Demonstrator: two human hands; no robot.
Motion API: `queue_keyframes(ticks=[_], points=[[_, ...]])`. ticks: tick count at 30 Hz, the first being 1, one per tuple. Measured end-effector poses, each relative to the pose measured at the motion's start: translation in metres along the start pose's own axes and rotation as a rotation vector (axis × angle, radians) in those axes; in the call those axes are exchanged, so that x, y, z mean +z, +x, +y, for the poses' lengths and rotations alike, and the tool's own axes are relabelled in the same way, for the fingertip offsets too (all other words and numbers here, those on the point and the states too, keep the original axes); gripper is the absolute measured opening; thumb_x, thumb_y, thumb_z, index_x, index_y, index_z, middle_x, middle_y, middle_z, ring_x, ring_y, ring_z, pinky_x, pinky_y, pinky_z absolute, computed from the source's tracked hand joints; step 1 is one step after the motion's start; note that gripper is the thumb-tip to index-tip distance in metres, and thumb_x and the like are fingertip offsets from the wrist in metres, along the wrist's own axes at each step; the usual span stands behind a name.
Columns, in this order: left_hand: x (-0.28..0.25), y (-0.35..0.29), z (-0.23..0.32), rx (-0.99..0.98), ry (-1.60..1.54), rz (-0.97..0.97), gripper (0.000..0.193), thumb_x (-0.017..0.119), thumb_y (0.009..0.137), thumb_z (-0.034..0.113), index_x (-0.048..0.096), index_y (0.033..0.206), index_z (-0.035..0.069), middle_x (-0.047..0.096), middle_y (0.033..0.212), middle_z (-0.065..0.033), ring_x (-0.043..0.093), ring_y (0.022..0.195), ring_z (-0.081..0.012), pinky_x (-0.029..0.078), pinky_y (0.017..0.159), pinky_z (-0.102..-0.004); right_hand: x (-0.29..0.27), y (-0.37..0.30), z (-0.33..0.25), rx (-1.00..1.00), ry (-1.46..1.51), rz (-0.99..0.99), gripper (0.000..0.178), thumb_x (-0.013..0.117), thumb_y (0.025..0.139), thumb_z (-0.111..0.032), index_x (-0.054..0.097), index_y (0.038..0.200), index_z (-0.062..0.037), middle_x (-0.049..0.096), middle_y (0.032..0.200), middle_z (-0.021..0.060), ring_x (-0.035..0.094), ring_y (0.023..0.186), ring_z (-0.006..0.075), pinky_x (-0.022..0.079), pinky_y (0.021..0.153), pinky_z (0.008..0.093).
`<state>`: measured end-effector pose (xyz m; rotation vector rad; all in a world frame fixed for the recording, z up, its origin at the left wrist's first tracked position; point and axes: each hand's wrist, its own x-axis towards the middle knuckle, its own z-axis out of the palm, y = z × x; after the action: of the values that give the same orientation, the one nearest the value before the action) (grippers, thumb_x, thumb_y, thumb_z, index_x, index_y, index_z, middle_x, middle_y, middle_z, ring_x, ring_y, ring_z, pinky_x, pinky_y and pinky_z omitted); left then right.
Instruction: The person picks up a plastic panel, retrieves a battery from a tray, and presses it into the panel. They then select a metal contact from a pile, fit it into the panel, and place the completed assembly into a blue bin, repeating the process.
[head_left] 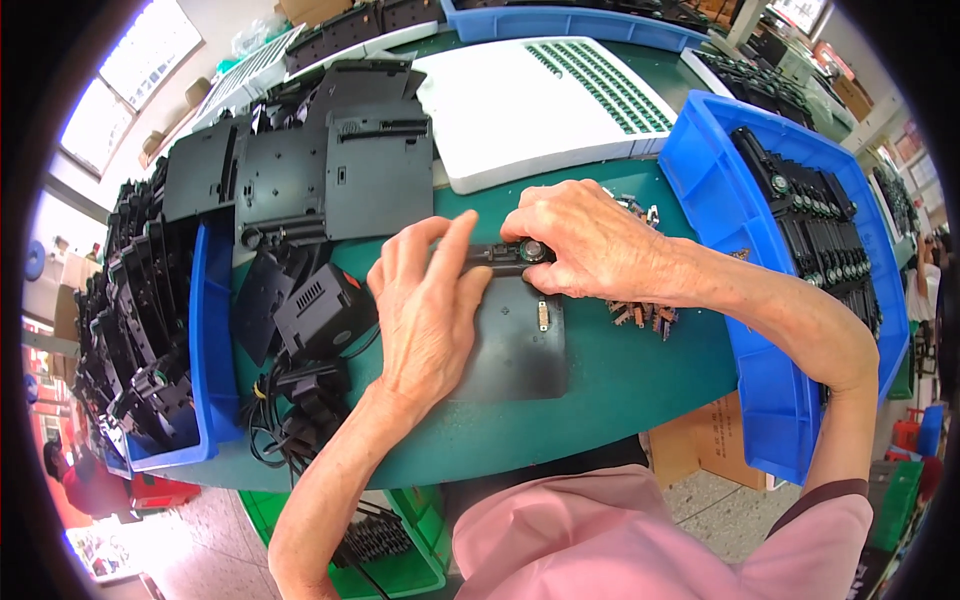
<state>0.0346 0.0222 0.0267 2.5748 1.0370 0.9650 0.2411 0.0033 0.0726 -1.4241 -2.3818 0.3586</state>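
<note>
A flat black plastic panel point(510, 350) lies on the green work mat, with a raised black bar point(490, 255) across its far edge. My left hand point(425, 310) is at the bar's left end, index finger raised and thumb against the panel, the fingers apart. With thumb and fingers, my right hand point(590, 245) grips the bar's right end beside a round, dark lens-like part point(533, 250). Its fingertips are partly hidden. A small metal slide-switch-like piece point(543, 316) rests on the panel below that hand.
Small loose components point(645, 315) lie beyond my right wrist. Blue bins of black parts stand left point(210, 340) and right point(745, 385). Stacked black panels point(380, 185), a black boxy device point(325, 310) with cables, and a white foam tray point(490, 120) surround the mat point(640, 370).
</note>
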Motion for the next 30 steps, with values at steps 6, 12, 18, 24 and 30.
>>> queue_keyframes(ticks=[6,12,18,24,30], points=[[-0.005,0.003,-0.002,-0.198,-0.275,0.050,0.044,0.049,0.094,0.006,0.050,0.137,-0.001,0.051,0.130,-0.0198,0.050,0.121,-0.0328,0.037,0.105,-0.0393,-0.043,-0.015,0.022,0.034,-0.124,0.053,0.034,0.065,0.064,-0.019,0.067,0.086,0.0068,0.064,0.079,0.0227,0.063,0.078,0.0403,0.049,0.070,0.0471],[0.007,-0.009,-0.011,-0.282,-0.373,-0.014,0.040,0.044,0.100,0.012,0.049,0.137,-0.003,0.054,0.126,-0.0172,0.053,0.119,-0.0286,0.040,0.101,-0.0345,-0.119,-0.062,0.030,0.259,-0.235,0.230,0.027,0.068,0.060,-0.012,0.067,0.081,0.0056,0.064,0.070,0.0235,0.065,0.073,0.0410,0.051,0.067,0.0460],[0.011,-0.019,-0.016,-0.208,-0.277,-0.095,0.041,0.044,0.102,0.020,0.050,0.138,-0.001,0.054,0.119,-0.0128,0.052,0.111,-0.0227,0.040,0.096,-0.0310,-0.204,-0.165,0.076,0.641,-0.374,0.464,0.041,0.075,0.062,-0.019,0.072,0.098,0.0023,0.072,0.088,0.0188,0.072,0.083,0.0266,0.057,0.076,0.0349],[0.015,-0.021,-0.019,-0.185,-0.244,-0.118,0.042,0.045,0.103,0.022,0.049,0.136,-0.003,0.053,0.118,-0.0135,0.052,0.111,-0.0240,0.040,0.095,-0.0332,-0.251,-0.282,0.157,0.868,-0.480,0.796,0.027,0.077,0.057,-0.021,0.075,0.079,-0.0049,0.070,0.073,0.0154,0.070,0.072,0.0291,0.055,0.071,0.0382],[0.008,-0.016,-0.008,-0.173,-0.206,-0.109,0.035,0.054,0.100,0.017,0.057,0.129,-0.004,0.056,0.125,-0.0214,0.055,0.113,-0.0362,0.042,0.099,-0.0406,-0.252,-0.333,0.210,1.221,-0.470,0.780,0.028,0.080,0.055,-0.016,0.075,0.080,-0.0039,0.073,0.083,0.0168,0.071,0.086,0.0311,0.055,0.081,0.0390]])
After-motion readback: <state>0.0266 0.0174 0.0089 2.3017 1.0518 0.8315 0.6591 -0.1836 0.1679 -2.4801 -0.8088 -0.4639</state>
